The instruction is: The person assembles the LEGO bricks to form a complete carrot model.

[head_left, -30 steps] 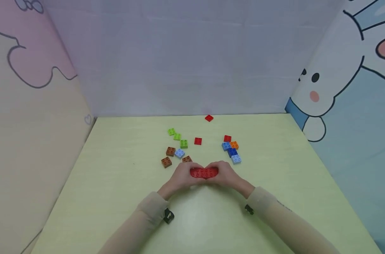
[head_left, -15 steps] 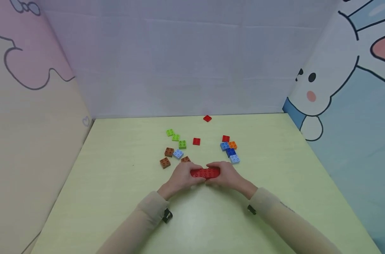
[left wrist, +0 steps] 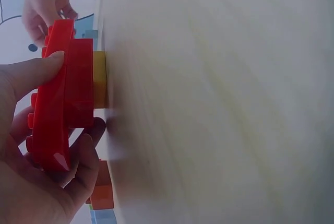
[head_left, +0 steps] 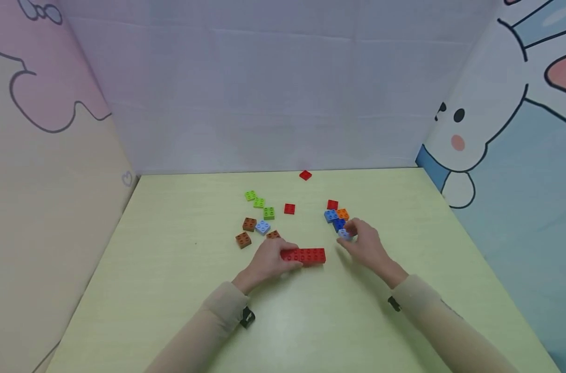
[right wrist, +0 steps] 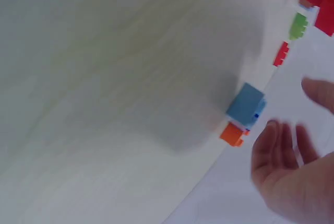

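Note:
My left hand (head_left: 267,260) grips the left end of a long red brick (head_left: 313,255). In the left wrist view, a shorter red brick (left wrist: 80,78) is joined beneath it, with a yellow brick (left wrist: 99,78) under that. Whether this stack touches the table I cannot tell. My right hand (head_left: 369,246) hovers at a light blue brick (head_left: 343,234), thumb and fingers parted on either side of it in the head view. The right wrist view shows a gap between those fingers and the light blue brick (right wrist: 245,105).
Beyond the right hand lie a dark blue brick (head_left: 339,224), a blue one (head_left: 331,216), an orange one (head_left: 343,214) and a red one (head_left: 333,204). Green bricks (head_left: 269,213), brown bricks (head_left: 243,240) and another light blue brick (head_left: 263,227) lie left. Two more red bricks (head_left: 289,209) sit farther back.
My right hand has let go of the red stack's right end and moved right and forward to the light blue brick. The left hand still holds the stack in nearly the same place.

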The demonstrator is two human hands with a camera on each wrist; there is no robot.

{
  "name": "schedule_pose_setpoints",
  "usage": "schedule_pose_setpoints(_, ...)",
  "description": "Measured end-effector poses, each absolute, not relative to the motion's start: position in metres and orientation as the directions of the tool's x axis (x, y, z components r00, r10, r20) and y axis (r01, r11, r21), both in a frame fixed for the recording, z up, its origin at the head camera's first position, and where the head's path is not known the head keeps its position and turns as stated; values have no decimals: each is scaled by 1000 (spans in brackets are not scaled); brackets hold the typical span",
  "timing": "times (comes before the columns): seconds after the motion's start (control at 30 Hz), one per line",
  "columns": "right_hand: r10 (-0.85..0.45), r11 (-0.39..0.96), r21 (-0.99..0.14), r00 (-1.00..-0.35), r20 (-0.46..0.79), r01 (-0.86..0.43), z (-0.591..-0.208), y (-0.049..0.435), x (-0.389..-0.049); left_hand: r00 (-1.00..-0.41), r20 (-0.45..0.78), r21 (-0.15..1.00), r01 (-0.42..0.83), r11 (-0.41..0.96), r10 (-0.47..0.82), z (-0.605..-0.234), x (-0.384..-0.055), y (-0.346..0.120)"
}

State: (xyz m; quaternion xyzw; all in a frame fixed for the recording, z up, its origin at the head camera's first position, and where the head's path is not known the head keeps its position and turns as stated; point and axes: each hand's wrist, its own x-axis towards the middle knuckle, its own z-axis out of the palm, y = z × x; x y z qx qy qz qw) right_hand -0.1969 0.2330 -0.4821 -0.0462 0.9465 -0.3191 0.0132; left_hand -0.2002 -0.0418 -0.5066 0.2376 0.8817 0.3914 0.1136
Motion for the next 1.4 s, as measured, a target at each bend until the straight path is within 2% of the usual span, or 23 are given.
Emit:
schedule_pose_setpoints(0.07,-17,829,-559,-1000,-6,-11,-485,237,-201,-863,-14,746,328,580,505,-507,-200,-42)
schedule_pose_setpoints(0.2,56,871,-483,-996,-71,84,-491,242,-207,-863,-15,751,324,575,505,-507,-200,-41)
schedule_pose_setpoints(0.57,82,860,-488,-983,-162,152,-497,237,-216,-868,-55,725,305,617,493,-504,-198,-40)
schedule_pose_setpoints(1.1,21,837,-532,-980,-197,124,-486,239,-212,-860,-60,721,314,617,507,-503,-202,-37)
schedule_pose_setpoints(1.4,-117,802,-597,-980,-160,2,-469,233,-206,-854,-45,715,335,614,518,-503,-202,-37)
